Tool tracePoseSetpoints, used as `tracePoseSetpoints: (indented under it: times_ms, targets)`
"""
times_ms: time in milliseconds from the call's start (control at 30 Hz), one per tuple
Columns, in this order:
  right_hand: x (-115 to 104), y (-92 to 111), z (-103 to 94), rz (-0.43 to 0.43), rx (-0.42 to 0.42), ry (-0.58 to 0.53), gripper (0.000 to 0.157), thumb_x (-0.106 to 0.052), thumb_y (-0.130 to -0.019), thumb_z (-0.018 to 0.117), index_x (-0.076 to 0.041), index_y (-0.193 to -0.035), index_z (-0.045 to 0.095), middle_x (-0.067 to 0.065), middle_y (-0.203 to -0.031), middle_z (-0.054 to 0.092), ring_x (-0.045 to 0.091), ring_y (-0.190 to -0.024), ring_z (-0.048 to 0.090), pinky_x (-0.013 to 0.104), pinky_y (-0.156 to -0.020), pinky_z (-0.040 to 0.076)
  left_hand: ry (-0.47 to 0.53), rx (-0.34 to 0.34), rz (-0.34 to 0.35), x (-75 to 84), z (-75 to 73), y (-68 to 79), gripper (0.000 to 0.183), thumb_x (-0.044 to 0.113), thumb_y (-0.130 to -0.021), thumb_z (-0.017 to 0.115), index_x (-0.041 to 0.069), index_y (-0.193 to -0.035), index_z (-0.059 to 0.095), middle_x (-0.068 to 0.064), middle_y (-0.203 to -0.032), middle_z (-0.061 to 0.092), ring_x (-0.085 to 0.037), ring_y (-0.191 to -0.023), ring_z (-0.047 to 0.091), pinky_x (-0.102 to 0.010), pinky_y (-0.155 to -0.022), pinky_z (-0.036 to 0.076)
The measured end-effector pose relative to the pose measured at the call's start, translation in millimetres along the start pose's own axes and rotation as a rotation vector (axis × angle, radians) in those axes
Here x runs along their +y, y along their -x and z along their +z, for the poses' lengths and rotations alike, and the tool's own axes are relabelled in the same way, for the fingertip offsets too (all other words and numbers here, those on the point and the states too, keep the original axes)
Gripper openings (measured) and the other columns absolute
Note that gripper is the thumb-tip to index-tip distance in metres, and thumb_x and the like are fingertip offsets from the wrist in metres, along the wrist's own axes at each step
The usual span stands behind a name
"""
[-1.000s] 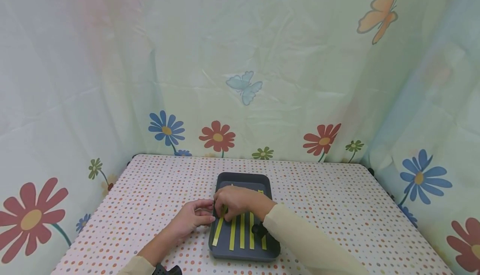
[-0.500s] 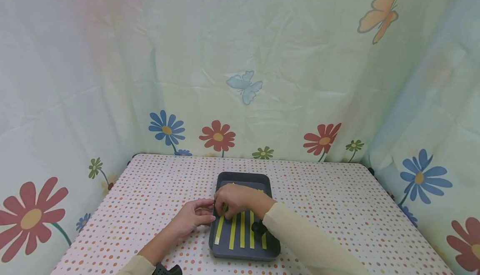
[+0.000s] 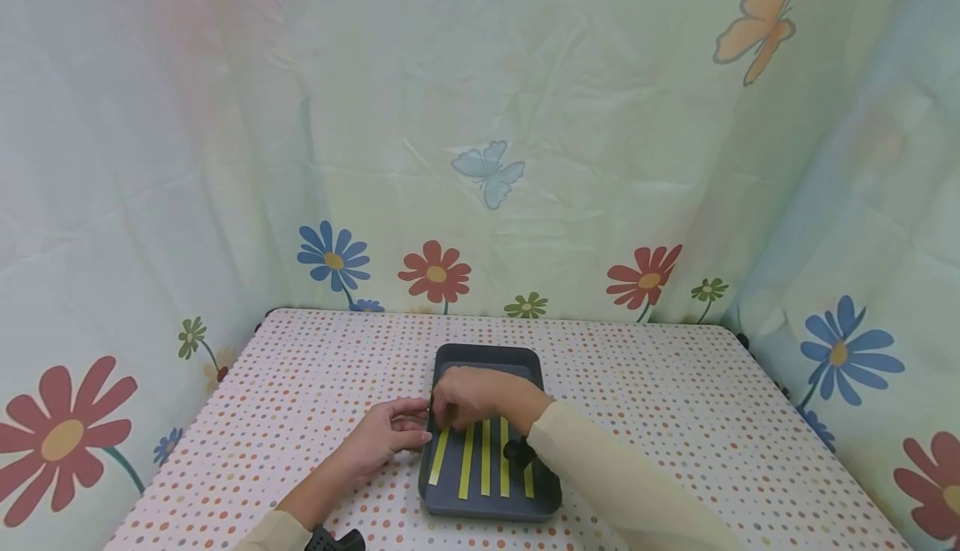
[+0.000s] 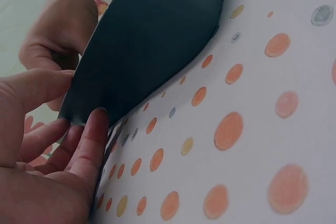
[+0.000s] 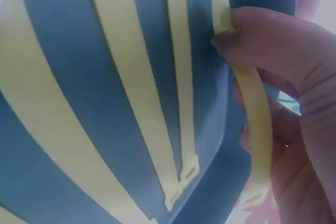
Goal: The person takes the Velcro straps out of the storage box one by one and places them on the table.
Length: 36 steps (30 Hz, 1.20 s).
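My right hand reaches over the dark grey rectangular tray and pinches the leftmost yellow strap between thumb and fingers. In the right wrist view, that strap curves past the thumb, and its slotted end hangs below the fingers. Several more yellow straps lie lengthwise in the tray, side by side. At the tray's left side is my left hand, its fingers extended against the rim and outer wall. The left wrist view has those fingers touching the wall. My right hand covers the straps' middle part.
The tray stands on a table with a dotted cover. A curtain printed with flowers and butterflies hangs behind and on both sides. A dark device sits at my right wrist, another at my left.
The right hand has risen slightly and moved a little right, drawing the leftmost strap's near end right and a bit toward the tray's far end. My left hand has stayed in place.
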State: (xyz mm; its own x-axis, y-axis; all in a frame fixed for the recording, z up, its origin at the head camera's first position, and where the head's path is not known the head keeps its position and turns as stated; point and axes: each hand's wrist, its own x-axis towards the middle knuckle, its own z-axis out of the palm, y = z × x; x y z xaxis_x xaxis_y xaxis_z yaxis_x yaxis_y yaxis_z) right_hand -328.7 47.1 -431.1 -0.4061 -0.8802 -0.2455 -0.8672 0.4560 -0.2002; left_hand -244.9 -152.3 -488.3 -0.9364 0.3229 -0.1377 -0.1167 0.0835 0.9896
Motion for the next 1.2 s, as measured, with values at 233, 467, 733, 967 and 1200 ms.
tracePoseSetpoints:
  times_ms: [233, 467, 733, 967, 1200]
  targets:
    - [4, 15, -14.8, 0.004, 0.024, -0.022, 0.011, -0.010, -0.090, 0.079, -0.021, -0.094, 0.081, -0.014, -0.087, 0.075, -0.006, -0.075, 0.062, 0.010, -0.070, 0.053, 0.009, -0.019, -0.002, -0.1, -1.6, -0.2, 0.063, 0.003, -0.090, 0.076, -0.007, -0.146, 0.049, -0.023, -0.131, 0.062, -0.016, -0.102, 0.069, -0.034, -0.085, 0.062]
    - [11, 37, -18.7, 0.032, 0.080, -0.068, 0.009, -0.011, -0.090, 0.079, -0.019, -0.090, 0.082, -0.013, -0.085, 0.076, -0.007, -0.073, 0.062, 0.011, -0.069, 0.053, 0.001, -0.009, -0.008, 0.7, -0.6, 0.2, 0.062, 0.002, -0.090, 0.076, -0.008, -0.145, 0.049, -0.025, -0.132, 0.061, -0.015, -0.100, 0.068, -0.033, -0.084, 0.062]
    - [17, 65, -16.9, 0.046, 0.174, -0.147, 0.008, -0.007, -0.091, 0.077, -0.012, -0.091, 0.083, -0.003, -0.089, 0.079, -0.005, -0.074, 0.067, 0.013, -0.069, 0.055, -0.024, 0.009, -0.017, 0.3, 0.1, 1.4, 0.063, 0.003, -0.089, 0.077, -0.008, -0.145, 0.049, -0.024, -0.133, 0.061, -0.015, -0.100, 0.067, -0.034, -0.084, 0.062]
    - [29, 86, -11.4, 0.088, 0.247, -0.204, 0.004, -0.011, -0.090, 0.080, -0.012, -0.091, 0.084, -0.007, -0.087, 0.079, -0.006, -0.074, 0.065, 0.014, -0.070, 0.055, -0.011, 0.002, -0.015, -1.1, -0.6, 0.9, 0.064, 0.002, -0.090, 0.076, -0.008, -0.146, 0.048, -0.024, -0.134, 0.060, -0.015, -0.101, 0.068, -0.034, -0.085, 0.061]
    - [40, 106, -5.9, 0.119, 0.325, -0.271, 0.005, -0.010, -0.089, 0.080, -0.012, -0.092, 0.084, -0.006, -0.089, 0.079, -0.004, -0.075, 0.068, 0.016, -0.069, 0.057, -0.010, -0.001, -0.014, -1.0, -0.7, 1.0, 0.064, 0.003, -0.090, 0.076, -0.008, -0.146, 0.048, -0.023, -0.134, 0.060, -0.015, -0.101, 0.068, -0.034, -0.085, 0.061]
